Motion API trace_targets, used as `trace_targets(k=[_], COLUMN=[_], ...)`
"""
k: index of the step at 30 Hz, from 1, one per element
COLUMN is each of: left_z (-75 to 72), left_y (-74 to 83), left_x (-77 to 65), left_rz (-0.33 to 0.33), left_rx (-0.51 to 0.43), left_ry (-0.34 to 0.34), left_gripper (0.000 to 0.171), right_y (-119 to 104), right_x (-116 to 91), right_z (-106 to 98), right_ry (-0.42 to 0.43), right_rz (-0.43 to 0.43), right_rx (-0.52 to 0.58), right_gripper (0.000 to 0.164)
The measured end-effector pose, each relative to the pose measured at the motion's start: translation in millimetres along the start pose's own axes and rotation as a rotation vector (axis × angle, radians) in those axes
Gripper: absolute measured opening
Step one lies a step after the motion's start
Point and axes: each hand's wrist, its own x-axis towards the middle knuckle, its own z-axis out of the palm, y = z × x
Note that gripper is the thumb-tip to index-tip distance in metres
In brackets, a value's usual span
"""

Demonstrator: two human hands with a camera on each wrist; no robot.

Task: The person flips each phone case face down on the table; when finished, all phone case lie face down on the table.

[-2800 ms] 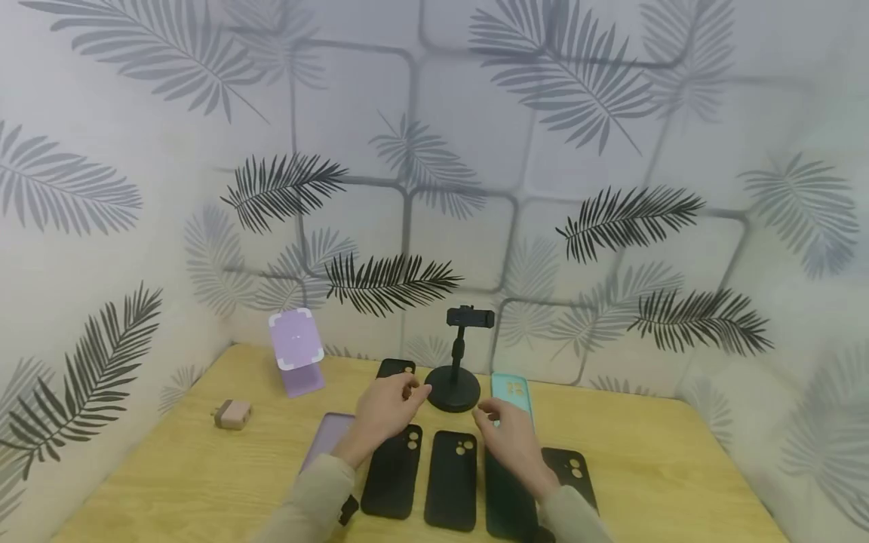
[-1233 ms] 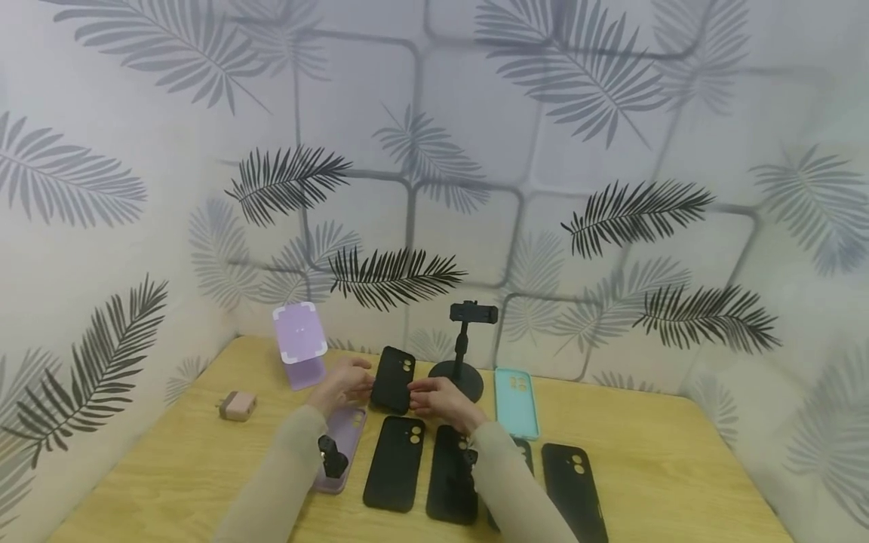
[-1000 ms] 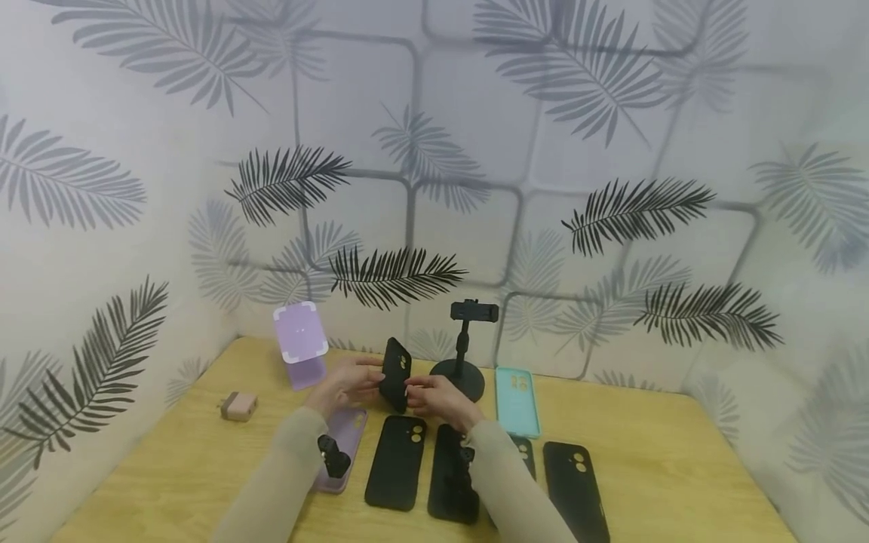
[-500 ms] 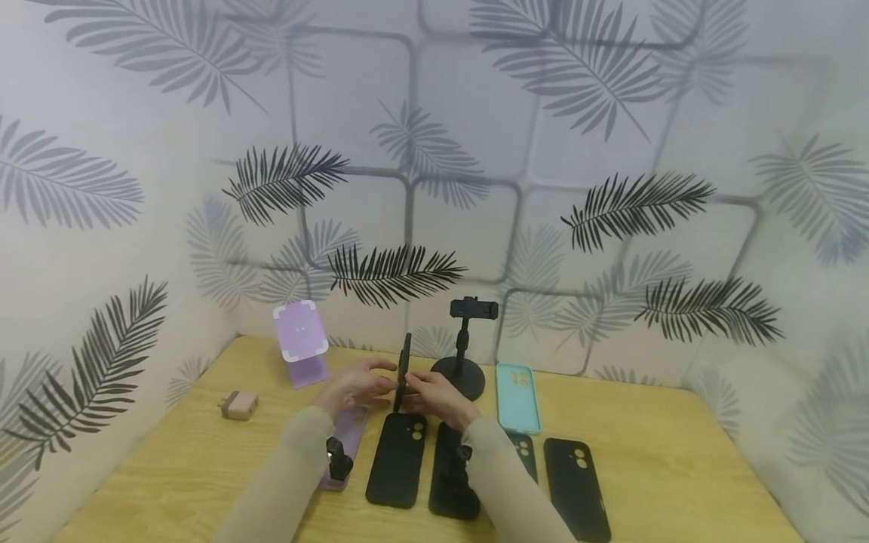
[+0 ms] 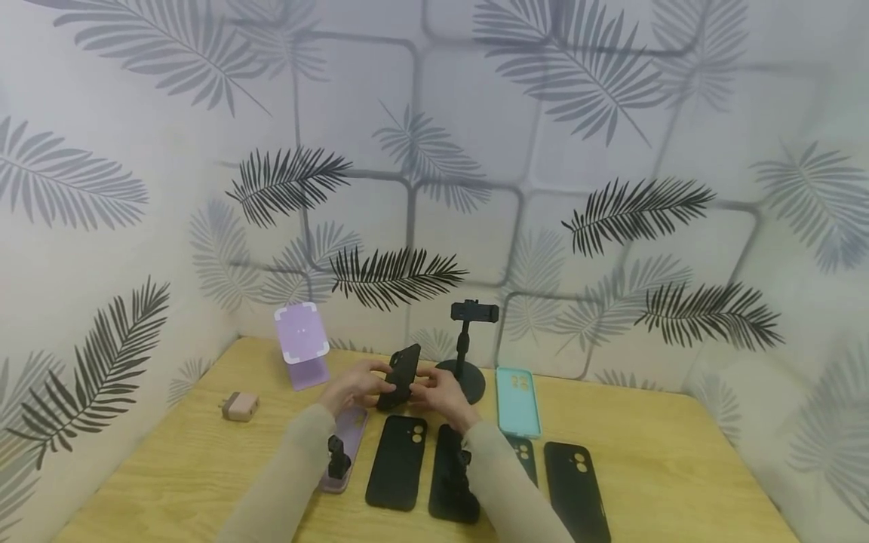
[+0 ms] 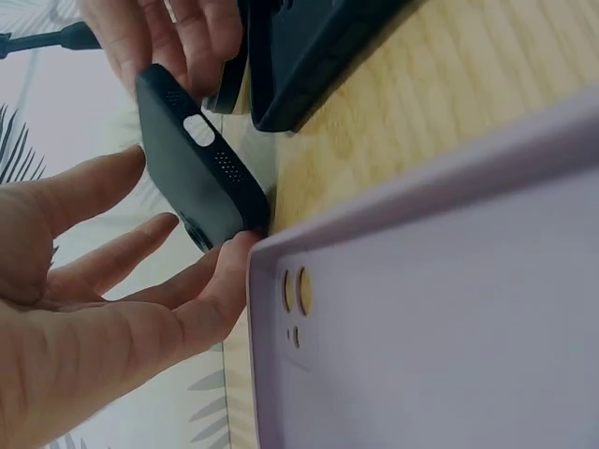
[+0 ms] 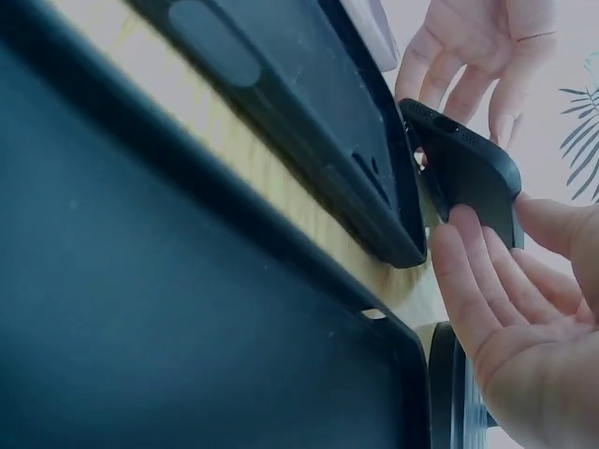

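A black phone case is held up on its edge, tilted, between my two hands near the back of the table. My left hand grips its left side, thumb on one face and fingers on the other. On the opposite side my right hand pinches it; in the right wrist view the fingers lie against one face and the thumb is at the edge. The left wrist view shows the case's end with its port cutout. Below the left hand lies a purple phone case, partly hidden by the wrist camera.
Two black phone cases lie in front, with a dark green one partly under the right sleeve. Further right are another black case and a turquoise case. Behind stand a black phone holder and a purple stand; a charger plug lies left.
Both hands have come to the black case at the back and raised it. It has turned from showing its camera side, through edge-on, to its other side.
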Motion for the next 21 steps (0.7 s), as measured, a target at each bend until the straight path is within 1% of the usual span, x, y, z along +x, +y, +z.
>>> trace_targets(k=[3, 5, 10, 16, 21], left_z=[-4.3, -6.6, -10.5, -13.1, -14.1], left_y=[-1.7, -0.8, 2.7, 1.9, 0.4], left_x=[-0.6, -1.9, -3.6, -6.0, -5.6], left_rz=[-0.007, -0.012, -0.015, -0.022, -0.018], left_rx=[0.008, -0.012, -0.031, -0.033, -0.038], left_ry=[-0.008, -0.016, -0.023, -0.018, -0.025], left_gripper=[0.05, 0.05, 0.05, 0.049, 0.051], right_y=[2, 2, 1, -1, -2], right_x=[-2, -2, 0, 1, 1], right_z=[0, -1, -1, 0, 1], right_ry=[0.025, 0.03, -0.014, -0.084, -0.097], right_rz=[-0.01, 0.005, 0.06, 0.111, 0.134], right_rx=[-0.053, -0.065, -0.055, -0.107, -0.11], right_gripper=[0.044, 0.045, 0.044, 0.036, 0.036])
